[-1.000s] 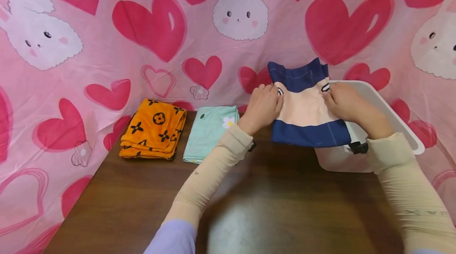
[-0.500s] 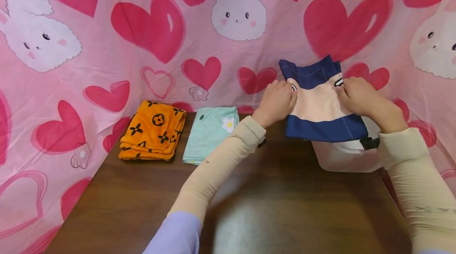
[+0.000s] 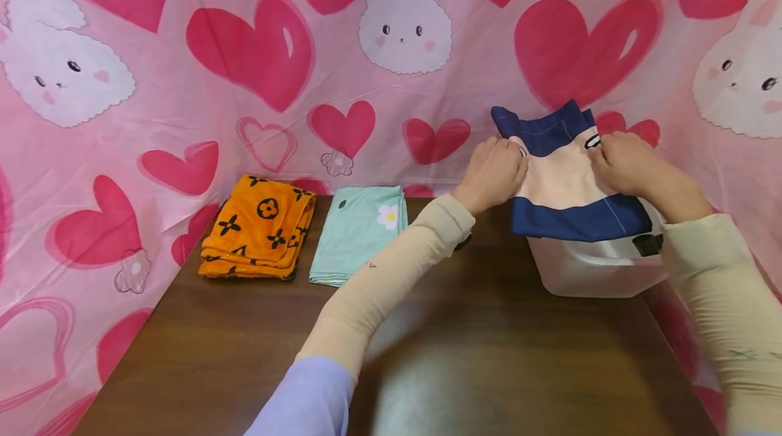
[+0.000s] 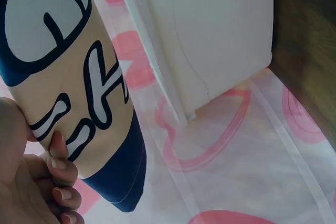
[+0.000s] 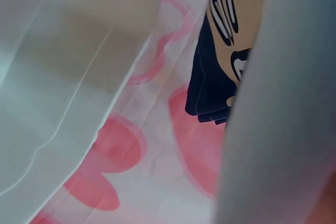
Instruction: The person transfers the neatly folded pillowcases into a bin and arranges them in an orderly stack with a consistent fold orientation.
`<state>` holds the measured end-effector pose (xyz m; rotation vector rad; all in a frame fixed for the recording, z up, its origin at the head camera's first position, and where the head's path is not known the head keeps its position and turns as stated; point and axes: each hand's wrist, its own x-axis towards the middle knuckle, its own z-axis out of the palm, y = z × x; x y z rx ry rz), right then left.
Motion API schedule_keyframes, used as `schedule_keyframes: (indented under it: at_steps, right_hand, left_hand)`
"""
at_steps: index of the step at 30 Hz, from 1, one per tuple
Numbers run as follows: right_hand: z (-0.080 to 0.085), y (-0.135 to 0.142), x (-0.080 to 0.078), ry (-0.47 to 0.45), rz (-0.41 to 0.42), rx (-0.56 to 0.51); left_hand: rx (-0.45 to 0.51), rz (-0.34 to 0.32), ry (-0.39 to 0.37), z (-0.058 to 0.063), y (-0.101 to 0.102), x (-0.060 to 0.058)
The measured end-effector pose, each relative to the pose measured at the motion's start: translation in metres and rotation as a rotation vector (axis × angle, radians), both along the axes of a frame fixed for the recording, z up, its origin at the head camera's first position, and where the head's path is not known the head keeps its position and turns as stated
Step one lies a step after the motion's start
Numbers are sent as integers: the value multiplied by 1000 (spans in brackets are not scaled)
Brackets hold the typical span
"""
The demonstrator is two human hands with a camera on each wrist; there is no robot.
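Note:
A folded navy-and-peach cloth (image 3: 565,178) hangs in the air over the white plastic bin (image 3: 592,276) at the right. My left hand (image 3: 491,174) pinches its left edge between thumb and fingers. At the opposite edge my right hand (image 3: 635,168) grips it. Large dark-outlined white lettering covers the peach band of the cloth (image 4: 44,90) in the left wrist view. Several folded layers show at a corner of the cloth (image 5: 207,85) in the right wrist view, where a blurred grey shape hides the right hand's fingers. The cloth covers much of the bin's opening.
A folded orange cloth (image 3: 263,225) with black motifs lies at the left of the brown table (image 3: 464,354). Beside it rests a folded mint cloth (image 3: 360,229) with a flower. A black latch (image 3: 647,244) sits on the bin's front. Pink heart-patterned fabric (image 3: 244,144) hangs behind.
Both hands have carried the folded cloth to the right, farther over the bin. The orange and mint cloths have stayed in place.

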<state>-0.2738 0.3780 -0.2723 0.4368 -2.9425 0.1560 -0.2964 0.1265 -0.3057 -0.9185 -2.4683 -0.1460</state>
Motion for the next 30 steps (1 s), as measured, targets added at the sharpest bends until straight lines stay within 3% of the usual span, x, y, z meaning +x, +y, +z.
schedule_keyframes:
  at_steps: [9,15,30]
  right_hand:
    - [1,12,-8,-8,-23,18]
    - [0,22,-8,-3,-9,17]
    - [-6,52,-4,-20,-23,56]
  left_hand:
    - [-5,54,45,2,15,-4]
    - [-17,78,80,-3,32,-2]
    - [-35,77,9,-16,68,2]
